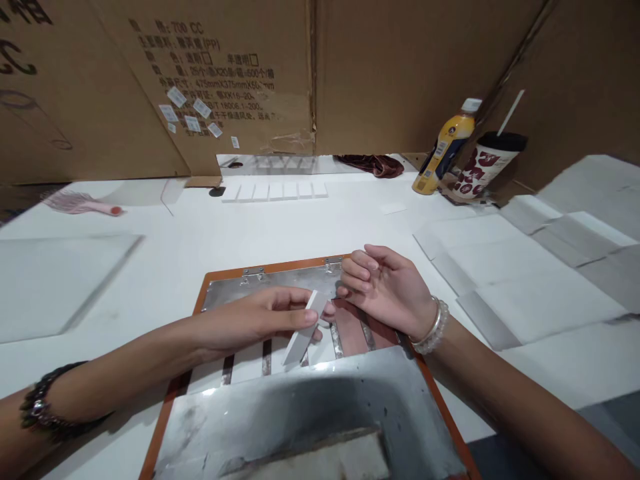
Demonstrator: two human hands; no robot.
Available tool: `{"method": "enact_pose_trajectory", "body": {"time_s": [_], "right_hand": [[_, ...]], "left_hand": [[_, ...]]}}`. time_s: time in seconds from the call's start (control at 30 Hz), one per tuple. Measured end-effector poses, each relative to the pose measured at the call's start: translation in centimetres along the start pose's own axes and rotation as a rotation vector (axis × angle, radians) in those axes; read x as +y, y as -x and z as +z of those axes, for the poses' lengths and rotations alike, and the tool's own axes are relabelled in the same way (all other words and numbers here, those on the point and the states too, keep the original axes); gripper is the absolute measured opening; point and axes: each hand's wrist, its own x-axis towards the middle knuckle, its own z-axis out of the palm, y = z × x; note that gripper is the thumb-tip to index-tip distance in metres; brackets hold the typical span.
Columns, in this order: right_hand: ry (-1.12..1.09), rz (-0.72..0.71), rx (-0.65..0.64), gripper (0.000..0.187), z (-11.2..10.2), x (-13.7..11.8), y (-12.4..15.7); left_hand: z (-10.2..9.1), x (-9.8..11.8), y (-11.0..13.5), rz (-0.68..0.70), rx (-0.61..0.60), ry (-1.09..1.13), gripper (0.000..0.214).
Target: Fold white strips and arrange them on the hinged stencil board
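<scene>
Two pink slots point(352, 332) in orange-edged metal frame point(300, 393) appear unfilled, others filled; left hand point(260, 317) pinches flat white strip point(300, 341), half-curled right hand point(387, 297) apparently empty.

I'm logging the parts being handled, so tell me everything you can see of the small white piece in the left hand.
The white piece is a narrow, straight-edged, flat bar with a plain, smooth-looking surface; its material could be plastic or card. It is tilted, its upper end leaning rightward in the picture, over the orange-edged metal fixture. The left hand grips it near its upper end, thumb on its face. Whether its lower end touches the fixture is unclear.
</scene>
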Motion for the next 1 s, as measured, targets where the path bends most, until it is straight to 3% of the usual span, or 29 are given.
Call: {"method": "enact_pose_trajectory", "body": {"time_s": [0.17, 0.3, 0.57, 0.8, 0.93, 1.0], "right_hand": [[-0.066, 0.003, -0.010, 0.034, -0.2, 0.1, -0.1], [-0.057, -0.011, -0.038, 0.037, -0.3, 0.3, -0.2], [0.318, -0.230, -0.069, 0.032, -1.0, 0.9, -1.0], [0.459, -0.359, -0.122, 0.043, -0.2, 0.2, -0.7], [0.557, -0.400, -0.118, 0.051, 0.1, -1.0, 2.2], [0.744, -0.449, -0.008, 0.056, -0.5, -0.6, 4.5]], "left_hand": [[-0.2, -0.4, -0.1, -0.070, 0.073, 0.054, 0.041], [-0.3, -0.7, -0.3, -0.015, 0.089, 0.145, 0.044], [-0.3, -0.7, 0.4, 0.058, 0.202, 0.181, 0.047], [0.2, -1.4, 5.3, 0.067, 0.377, 0.160, 0.051], [0.1, -3.1, 8.9, 0.060, 0.463, 0.144, 0.048], [0.2, -4.2, 10.4, 0.074, 0.483, 0.125, 0.046]]}}
